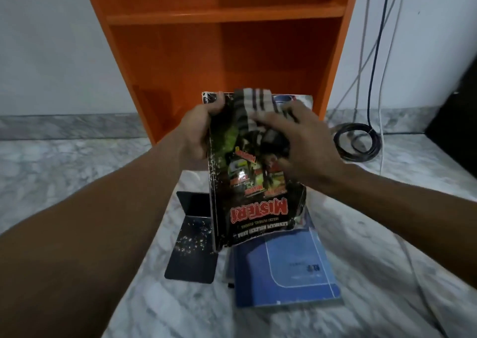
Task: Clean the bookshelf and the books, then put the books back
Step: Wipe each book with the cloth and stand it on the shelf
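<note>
My left hand (200,128) grips the far left edge of a worn black book (255,203) with red "MISTERI" lettering, held tilted above the floor. My right hand (299,144) presses a grey-and-cream striped cloth (254,108) against the book's cover. Directly behind stands the orange bookshelf (222,15), its visible shelves bare. On the floor under the held book lies a blue book (289,268). Part of another book with a blue-and-white cover (296,99) shows behind my right hand.
A black metal bookend (192,237) lies on the marble floor (77,172) left of the blue book. A coil of black cable (357,141) lies to the right of the shelf, with cords running up the white wall. A dark object (462,121) stands at the right edge.
</note>
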Action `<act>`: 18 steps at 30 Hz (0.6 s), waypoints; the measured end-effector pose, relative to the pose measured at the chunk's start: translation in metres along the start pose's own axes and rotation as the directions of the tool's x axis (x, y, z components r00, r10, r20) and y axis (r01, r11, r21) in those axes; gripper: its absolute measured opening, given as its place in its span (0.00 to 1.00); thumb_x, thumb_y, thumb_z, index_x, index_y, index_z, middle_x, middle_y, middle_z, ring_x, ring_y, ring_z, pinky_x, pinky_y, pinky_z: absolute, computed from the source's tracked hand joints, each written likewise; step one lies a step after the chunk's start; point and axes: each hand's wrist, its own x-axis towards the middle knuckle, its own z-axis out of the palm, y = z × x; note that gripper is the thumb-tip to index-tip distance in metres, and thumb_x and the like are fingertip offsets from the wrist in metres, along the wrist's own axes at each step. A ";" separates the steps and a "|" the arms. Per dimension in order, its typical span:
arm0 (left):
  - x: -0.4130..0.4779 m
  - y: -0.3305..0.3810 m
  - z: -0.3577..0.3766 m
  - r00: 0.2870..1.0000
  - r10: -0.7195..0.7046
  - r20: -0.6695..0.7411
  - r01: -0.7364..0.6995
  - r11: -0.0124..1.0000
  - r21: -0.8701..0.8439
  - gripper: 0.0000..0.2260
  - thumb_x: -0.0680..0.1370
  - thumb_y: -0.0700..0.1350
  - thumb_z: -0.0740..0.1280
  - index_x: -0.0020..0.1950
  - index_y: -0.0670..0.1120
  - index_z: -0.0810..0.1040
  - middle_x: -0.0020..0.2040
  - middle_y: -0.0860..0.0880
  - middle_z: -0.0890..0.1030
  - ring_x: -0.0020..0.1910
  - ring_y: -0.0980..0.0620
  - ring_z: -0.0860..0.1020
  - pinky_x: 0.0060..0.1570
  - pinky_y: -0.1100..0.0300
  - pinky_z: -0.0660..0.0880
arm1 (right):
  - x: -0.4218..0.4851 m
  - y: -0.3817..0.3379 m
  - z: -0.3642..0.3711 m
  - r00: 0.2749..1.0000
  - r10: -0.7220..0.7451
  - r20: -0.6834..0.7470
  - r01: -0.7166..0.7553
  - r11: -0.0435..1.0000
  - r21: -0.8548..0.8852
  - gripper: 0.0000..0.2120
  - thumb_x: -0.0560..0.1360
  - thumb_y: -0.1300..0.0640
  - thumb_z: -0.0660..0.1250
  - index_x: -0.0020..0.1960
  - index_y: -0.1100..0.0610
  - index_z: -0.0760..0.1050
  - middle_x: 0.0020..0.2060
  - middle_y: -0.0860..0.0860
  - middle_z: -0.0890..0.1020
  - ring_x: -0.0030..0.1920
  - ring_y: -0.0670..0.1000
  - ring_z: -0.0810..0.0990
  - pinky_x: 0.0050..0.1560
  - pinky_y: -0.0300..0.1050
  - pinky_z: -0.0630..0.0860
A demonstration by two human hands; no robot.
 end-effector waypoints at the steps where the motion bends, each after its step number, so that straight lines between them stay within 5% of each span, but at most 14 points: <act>1: -0.001 0.000 0.002 1.000 -0.006 -0.001 0.006 1.000 0.018 0.19 0.82 0.57 0.59 0.54 0.42 0.78 0.45 0.43 0.86 0.44 0.42 0.85 0.43 0.51 0.81 | 0.008 -0.002 0.001 0.998 0.048 -0.034 -0.050 0.998 -0.036 0.28 0.68 0.54 0.77 0.66 0.50 0.75 0.57 0.57 0.77 0.56 0.57 0.76 0.56 0.51 0.77; 4: 0.005 -0.004 0.008 0.998 0.028 -0.062 -0.028 1.000 0.010 0.17 0.81 0.56 0.62 0.50 0.41 0.77 0.47 0.43 0.83 0.45 0.43 0.83 0.46 0.49 0.82 | -0.027 -0.023 0.029 0.928 -0.227 0.296 0.218 0.974 0.062 0.07 0.75 0.48 0.71 0.51 0.41 0.75 0.47 0.45 0.80 0.49 0.40 0.78 0.50 0.50 0.79; 5: 0.008 -0.005 0.007 0.995 0.045 -0.086 -0.044 0.999 0.011 0.16 0.80 0.55 0.64 0.49 0.42 0.78 0.49 0.43 0.81 0.47 0.42 0.82 0.52 0.46 0.80 | -0.050 -0.032 0.036 0.821 -0.407 0.400 0.388 0.912 0.132 0.06 0.76 0.47 0.70 0.51 0.42 0.74 0.47 0.46 0.80 0.49 0.39 0.77 0.49 0.49 0.77; 7: 0.009 -0.004 0.007 0.992 0.059 -0.111 -0.058 0.998 0.011 0.16 0.80 0.55 0.65 0.49 0.42 0.79 0.51 0.41 0.79 0.50 0.40 0.80 0.59 0.41 0.76 | -0.075 -0.039 0.041 0.635 -0.543 0.549 0.578 0.806 0.127 0.10 0.76 0.46 0.67 0.57 0.44 0.74 0.51 0.50 0.78 0.51 0.47 0.75 0.50 0.48 0.73; 9: 0.010 -0.004 0.004 0.990 0.060 -0.127 -0.059 0.998 0.006 0.17 0.80 0.55 0.65 0.51 0.40 0.79 0.53 0.40 0.80 0.51 0.39 0.80 0.59 0.42 0.77 | -0.061 -0.037 0.025 0.768 -0.460 0.445 0.432 0.886 0.170 0.12 0.77 0.40 0.63 0.51 0.48 0.75 0.45 0.46 0.77 0.47 0.46 0.71 0.47 0.46 0.68; 10: 0.010 -0.004 0.003 0.990 0.048 -0.133 -0.046 0.999 0.017 0.19 0.79 0.56 0.65 0.51 0.39 0.80 0.54 0.40 0.81 0.52 0.38 0.81 0.58 0.42 0.78 | -0.043 -0.031 0.017 0.883 -0.374 0.284 0.372 0.926 0.064 0.14 0.75 0.38 0.64 0.49 0.49 0.76 0.44 0.45 0.76 0.45 0.46 0.71 0.47 0.45 0.66; 12: 0.007 -0.005 0.002 0.992 0.020 -0.126 -0.018 1.000 0.014 0.22 0.80 0.57 0.65 0.50 0.36 0.80 0.50 0.38 0.84 0.49 0.38 0.83 0.48 0.44 0.82 | -0.011 -0.010 0.009 0.987 -0.126 0.096 0.140 0.977 -0.161 0.22 0.68 0.41 0.72 0.58 0.50 0.77 0.50 0.53 0.78 0.50 0.53 0.74 0.49 0.46 0.67; 13: 0.005 -0.006 0.002 0.995 0.000 -0.100 -0.002 1.000 -0.017 0.21 0.81 0.55 0.63 0.49 0.37 0.79 0.43 0.40 0.85 0.42 0.40 0.85 0.38 0.48 0.83 | -0.004 0.003 0.009 1.000 0.010 -0.008 -0.012 0.970 -0.243 0.29 0.66 0.44 0.76 0.63 0.51 0.73 0.54 0.58 0.77 0.53 0.58 0.75 0.50 0.51 0.70; 15: 0.006 -0.005 0.002 0.999 -0.010 -0.053 0.010 1.000 -0.015 0.16 0.83 0.52 0.60 0.47 0.40 0.77 0.35 0.44 0.84 0.33 0.45 0.84 0.29 0.54 0.80 | -0.021 0.025 0.013 0.967 0.242 0.083 -0.193 0.904 -0.382 0.39 0.66 0.47 0.77 0.71 0.49 0.62 0.60 0.61 0.74 0.57 0.61 0.75 0.53 0.56 0.74; 18: 0.013 -0.005 -0.008 0.995 0.054 -0.088 -0.056 0.998 -0.015 0.15 0.81 0.52 0.62 0.52 0.40 0.77 0.48 0.40 0.84 0.48 0.39 0.84 0.50 0.43 0.81 | -0.081 0.035 0.031 0.817 0.515 0.259 -0.424 0.842 -0.334 0.32 0.72 0.50 0.70 0.70 0.48 0.58 0.59 0.56 0.75 0.53 0.57 0.76 0.50 0.50 0.76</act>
